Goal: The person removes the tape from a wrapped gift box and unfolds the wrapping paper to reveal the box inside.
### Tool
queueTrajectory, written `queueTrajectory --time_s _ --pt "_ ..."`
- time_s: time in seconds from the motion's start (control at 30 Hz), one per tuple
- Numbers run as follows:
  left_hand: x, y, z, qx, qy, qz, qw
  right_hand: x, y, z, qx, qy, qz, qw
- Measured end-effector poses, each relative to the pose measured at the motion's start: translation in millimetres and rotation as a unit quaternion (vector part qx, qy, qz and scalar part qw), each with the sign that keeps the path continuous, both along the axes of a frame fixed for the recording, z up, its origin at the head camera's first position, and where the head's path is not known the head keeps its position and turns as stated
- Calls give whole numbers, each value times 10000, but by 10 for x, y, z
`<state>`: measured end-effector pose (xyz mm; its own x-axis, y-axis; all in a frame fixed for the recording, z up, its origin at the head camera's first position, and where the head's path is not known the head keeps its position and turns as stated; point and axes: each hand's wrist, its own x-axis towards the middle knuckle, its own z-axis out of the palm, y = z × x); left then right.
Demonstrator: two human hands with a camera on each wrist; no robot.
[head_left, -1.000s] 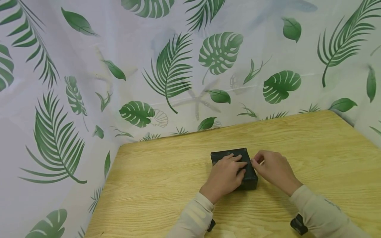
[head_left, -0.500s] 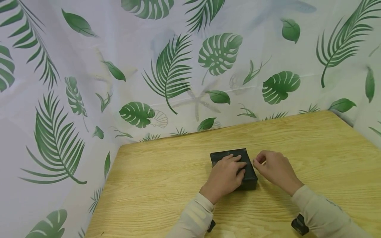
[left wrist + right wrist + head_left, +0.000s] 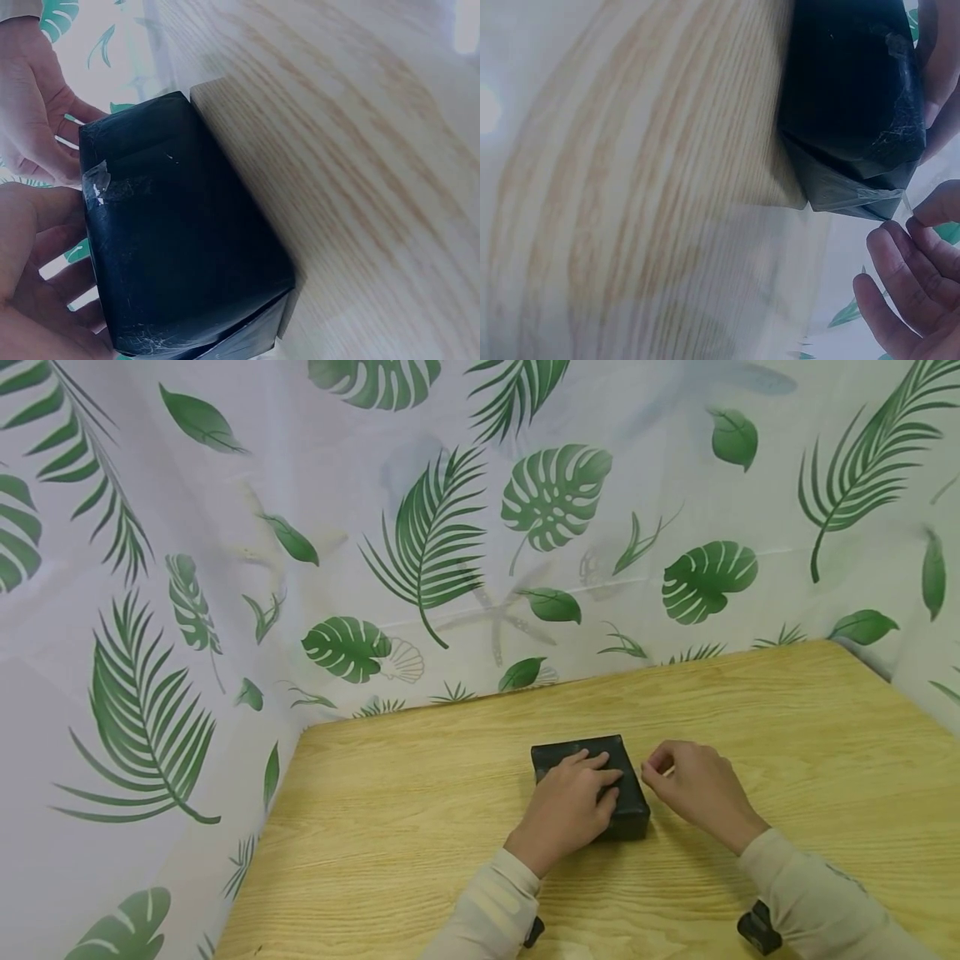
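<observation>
A box wrapped in black film (image 3: pixel 630 802) lies on the wooden table. My left hand (image 3: pixel 566 806) rests on its top, fingers spread. Just off the box's right end, my right hand (image 3: pixel 697 789) pinches thumb against forefinger. The right wrist view shows a thin clear strip of tape (image 3: pixel 907 202) running from the folded end of the box to those fingertips. In the left wrist view, a clear tape piece (image 3: pixel 97 182) is stuck along the black side of the box. The underside of the box is hidden.
The wood-grain table (image 3: pixel 390 827) extends around the box on all sides. A white curtain with green leaves (image 3: pixel 465 527) stands behind the table and at its left. Black wrist devices (image 3: pixel 759 928) sit under the sleeves.
My right hand has drawn slightly to the right, widening the gap from the box. The left hand and the box have stayed in place.
</observation>
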<state>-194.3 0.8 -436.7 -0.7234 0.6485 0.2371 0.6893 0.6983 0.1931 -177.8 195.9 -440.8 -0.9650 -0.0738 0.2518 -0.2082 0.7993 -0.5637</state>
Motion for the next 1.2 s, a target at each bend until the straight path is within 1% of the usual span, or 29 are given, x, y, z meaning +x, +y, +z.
queueTrajectory --time_s 0.2,0.43,0.6,0.8,0.93,1.07,1.2 --pt "1 4 9 10 53 -10 10000 5 14 -16 -4 -32 -20 10000" --pt "-2 21 1 -44 -4 8 10000 28 52 -10 4 -3 -55 10000" --pt "-14 23 -16 -82 -13 27 10000 34 80 4 9 -91 -93 9999" --pt "-13 0 -27 -116 139 -43 9998 36 83 20 -19 -162 -85 9998" --pt "-9 -21 -33 -126 205 -95 9997 37 88 41 -38 -145 -49 9999" --pt "-4 -35 -29 -144 158 -138 9997 35 97 67 -62 -90 -1 9999" --pt "4 -48 -32 -282 137 -124 9994 30 105 88 -46 -30 -13 10000"
